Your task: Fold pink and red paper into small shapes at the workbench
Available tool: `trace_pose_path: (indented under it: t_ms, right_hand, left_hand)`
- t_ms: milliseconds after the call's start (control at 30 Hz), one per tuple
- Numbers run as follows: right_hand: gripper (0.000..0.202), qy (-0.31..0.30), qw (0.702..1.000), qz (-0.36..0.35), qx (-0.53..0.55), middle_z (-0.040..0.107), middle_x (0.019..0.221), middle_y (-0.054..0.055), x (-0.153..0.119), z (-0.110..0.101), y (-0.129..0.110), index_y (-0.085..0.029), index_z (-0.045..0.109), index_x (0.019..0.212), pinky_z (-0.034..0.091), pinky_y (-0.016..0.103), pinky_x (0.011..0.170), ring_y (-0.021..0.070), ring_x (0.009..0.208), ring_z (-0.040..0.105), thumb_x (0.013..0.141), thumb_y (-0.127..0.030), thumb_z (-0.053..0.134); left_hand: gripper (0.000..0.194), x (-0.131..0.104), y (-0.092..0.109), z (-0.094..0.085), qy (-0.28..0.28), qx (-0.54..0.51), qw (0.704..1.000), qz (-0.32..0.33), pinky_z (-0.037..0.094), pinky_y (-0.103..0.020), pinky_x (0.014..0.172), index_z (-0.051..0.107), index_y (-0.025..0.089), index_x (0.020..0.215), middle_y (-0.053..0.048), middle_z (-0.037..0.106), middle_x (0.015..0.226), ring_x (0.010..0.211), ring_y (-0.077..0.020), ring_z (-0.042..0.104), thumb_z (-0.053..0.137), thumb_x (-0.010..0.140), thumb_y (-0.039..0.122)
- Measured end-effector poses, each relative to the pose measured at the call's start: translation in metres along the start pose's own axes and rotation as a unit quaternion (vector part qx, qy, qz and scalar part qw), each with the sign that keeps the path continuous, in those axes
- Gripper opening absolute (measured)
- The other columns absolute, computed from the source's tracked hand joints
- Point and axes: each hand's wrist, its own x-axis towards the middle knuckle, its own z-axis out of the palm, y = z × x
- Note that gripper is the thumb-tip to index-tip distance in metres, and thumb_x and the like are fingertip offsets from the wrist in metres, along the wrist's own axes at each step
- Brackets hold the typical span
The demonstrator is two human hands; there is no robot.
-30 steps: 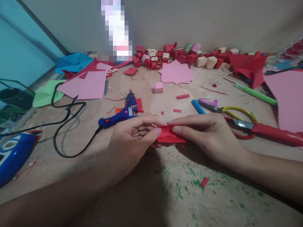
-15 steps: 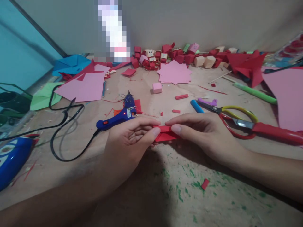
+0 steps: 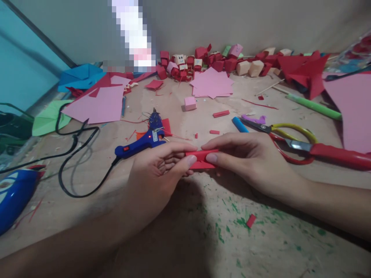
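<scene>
A piece of red paper [image 3: 202, 165] with a folded upper edge is held between both hands, just above the table. My left hand [image 3: 162, 170] pinches its left end between thumb and fingers. At the right end, the thumb and forefinger of my right hand [image 3: 246, 158] press on the fold. Part of the paper is hidden by the fingers. Beyond the hands lie small folded red strips [image 3: 221, 114] and a pink paper cube [image 3: 190, 103]. A blue hot glue gun [image 3: 140, 144] rests beside my left hand, its switch light glowing.
Scissors [image 3: 290, 143] with yellow and red handles and a red-handled cutter [image 3: 339, 156] lie right. Pink star-shaped paper [image 3: 212, 84] and several small paper cubes [image 3: 255, 68] are at the back. The glue gun's black cord [image 3: 61, 170] loops left, near a blue object [image 3: 19, 197].
The paper's upper edge now looks folded over more, with the thumbs slightly shifted along it. Both hands keep their hold, and the whole view has shifted a little.
</scene>
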Motion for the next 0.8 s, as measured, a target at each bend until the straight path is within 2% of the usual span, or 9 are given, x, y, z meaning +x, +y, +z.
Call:
trace_pose_path:
  t_ms: [133, 333, 500, 667, 800]
  right_hand:
    - [0.005, 0.001, 1.000, 0.011, 0.017, 0.074, 0.070, 0.002, 0.0004, 0.0007, 0.0014, -0.015, 0.079, 0.087, 0.052, 0.021, 0.052, 0.0118, 0.057, 0.063, 0.083, -0.018, 0.078]
    - [0.010, 0.002, 1.000, -0.001, -0.001, 0.076, 0.074, 0.004, 0.0000, -0.0011, 0.0037, -0.015, 0.080, 0.091, 0.050, 0.023, 0.053, 0.0135, 0.059, 0.065, 0.084, -0.022, 0.077]
    - [0.010, 0.004, 1.000, 0.001, -0.023, 0.076, 0.073, 0.004, 0.0008, -0.0025, 0.0031, -0.016, 0.080, 0.090, 0.048, 0.023, 0.050, 0.0140, 0.058, 0.065, 0.084, -0.023, 0.078]
    - [0.013, -0.022, 1.000, 0.003, 0.004, 0.080, 0.090, 0.006, 0.0008, -0.0004, -0.0017, -0.018, 0.082, 0.094, 0.058, 0.027, 0.067, 0.0198, 0.079, 0.074, 0.086, -0.027, 0.077]
    - [0.009, -0.039, 0.999, 0.008, 0.004, 0.078, 0.075, 0.003, 0.0013, 0.0003, -0.0049, -0.018, 0.081, 0.084, 0.056, 0.023, 0.057, 0.0164, 0.066, 0.071, 0.087, -0.024, 0.075]
  left_hand:
    - [0.013, -0.0008, -0.0007, -0.0004, 0.013, 0.017, 1.000, 0.011, 0.063, -0.020, 0.071, 0.076, 0.021, 0.103, -0.001, 0.079, 0.097, 0.073, -0.0118, 0.075, 0.072, 0.091, 0.025]
    - [0.020, 0.0028, 0.0025, 0.0002, -0.005, -0.030, 0.999, -0.044, 0.065, -0.021, 0.067, 0.076, 0.020, 0.106, -0.001, 0.080, 0.090, 0.066, -0.0126, 0.075, 0.073, 0.091, 0.033]
    - [0.017, 0.0049, 0.0022, -0.0007, 0.001, -0.015, 0.999, -0.051, 0.064, -0.019, 0.065, 0.077, 0.021, 0.103, -0.002, 0.081, 0.095, 0.065, -0.0121, 0.075, 0.073, 0.091, 0.032]
    - [0.020, 0.0020, -0.0001, -0.0001, 0.001, -0.031, 0.999, -0.044, 0.066, -0.024, 0.070, 0.077, 0.022, 0.105, -0.003, 0.081, 0.100, 0.072, -0.0145, 0.077, 0.073, 0.091, 0.035]
    - [0.019, -0.0009, 0.0012, 0.0006, 0.006, -0.005, 1.000, -0.019, 0.066, -0.025, 0.073, 0.077, 0.023, 0.107, -0.002, 0.081, 0.095, 0.077, -0.0164, 0.078, 0.072, 0.092, 0.033]
